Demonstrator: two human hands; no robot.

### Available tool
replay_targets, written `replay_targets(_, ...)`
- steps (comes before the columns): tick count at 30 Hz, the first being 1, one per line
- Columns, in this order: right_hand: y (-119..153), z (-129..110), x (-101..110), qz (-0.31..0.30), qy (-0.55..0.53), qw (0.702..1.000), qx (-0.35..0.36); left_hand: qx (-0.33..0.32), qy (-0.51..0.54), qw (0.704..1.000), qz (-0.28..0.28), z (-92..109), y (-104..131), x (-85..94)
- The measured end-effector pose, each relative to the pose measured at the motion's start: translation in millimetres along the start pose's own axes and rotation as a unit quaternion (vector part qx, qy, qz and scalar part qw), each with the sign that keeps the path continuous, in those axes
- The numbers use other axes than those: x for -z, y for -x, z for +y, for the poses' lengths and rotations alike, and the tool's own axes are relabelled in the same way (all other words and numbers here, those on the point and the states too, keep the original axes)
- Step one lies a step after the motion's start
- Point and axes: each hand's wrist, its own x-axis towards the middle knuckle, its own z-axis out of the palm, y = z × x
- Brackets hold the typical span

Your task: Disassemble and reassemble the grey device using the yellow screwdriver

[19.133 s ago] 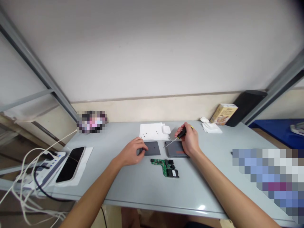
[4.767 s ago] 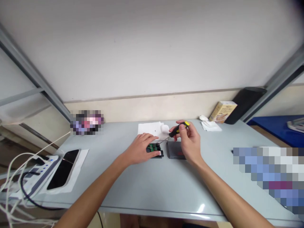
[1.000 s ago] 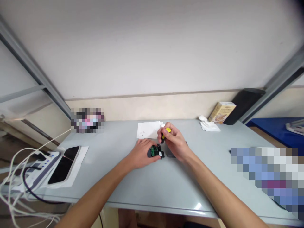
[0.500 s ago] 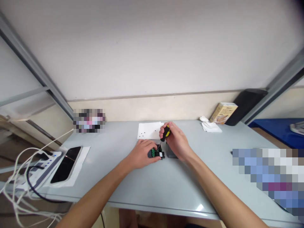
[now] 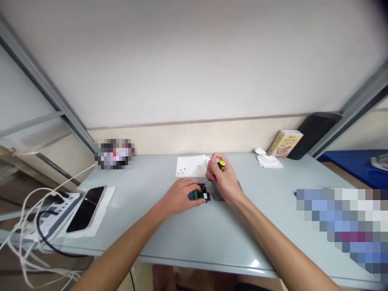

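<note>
My left hand (image 5: 182, 196) is closed around a small black device with a green circuit board (image 5: 195, 195), keeping it on the desk. In my right hand (image 5: 224, 178) is a black-and-yellow screwdriver (image 5: 222, 165), tilted, its thin shaft reaching down and left to the device. Whether the tip sits in a screw is too small to tell. A dark grey piece (image 5: 218, 196) lies on the desk under my right hand, partly hidden by it. Behind the hands, a white sheet of paper (image 5: 190, 163) carries several tiny dark bits that look like screws.
On the left of the desk (image 5: 145, 226) are a phone (image 5: 86, 210), a power strip (image 5: 54, 216) and tangled white cables. Crumpled tissue (image 5: 269, 161), a yellow box (image 5: 285, 144) and a black cylinder (image 5: 315, 135) stand at the back right. Blurred items lie at both sides.
My right hand has turned and the screwdriver handle leans further to the right, its yellow end now showing. The left hand and the device stay in place.
</note>
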Motion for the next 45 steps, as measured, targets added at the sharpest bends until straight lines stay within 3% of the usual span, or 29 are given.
replay_targets(7,0.7,0.4,-1.6,0.017,0.108,0.993,0.046,-0.003,0.000,1.000,0.010,-1.1,-0.7,-1.7)
replay_targets(12,2.7,-1.1,0.3,0.099,0.221,0.965,0.096,-0.006,0.000,1.000,0.002,-0.5,-0.7,-0.3)
replay_targets(15,0.2,1.7,5.8,0.128,0.270,0.950,0.092,-0.007,-0.003,1.000,0.007,-1.9,0.2,-2.0)
replay_targets(20,-8.4,5.9,16.3,0.142,0.280,0.947,0.060,-0.010,-0.005,1.000,0.020,-3.9,0.2,-6.2)
replay_targets(28,-16.9,13.0,28.6,0.271,0.246,0.928,0.066,-0.016,-0.019,0.999,0.021,-1.3,-1.9,-5.5)
replay_targets(36,-24.2,20.5,47.3,0.243,0.247,0.935,0.071,-0.008,-0.046,0.999,0.000,-1.5,0.1,-3.2)
replay_targets(40,-23.8,18.1,45.8,0.241,0.244,0.934,0.098,-0.007,-0.048,0.999,0.001,-2.3,1.1,-4.2)
replay_targets(45,-21.1,15.7,40.6,0.223,0.266,0.935,0.074,-0.007,-0.039,0.999,0.000,-2.0,1.2,-4.3)
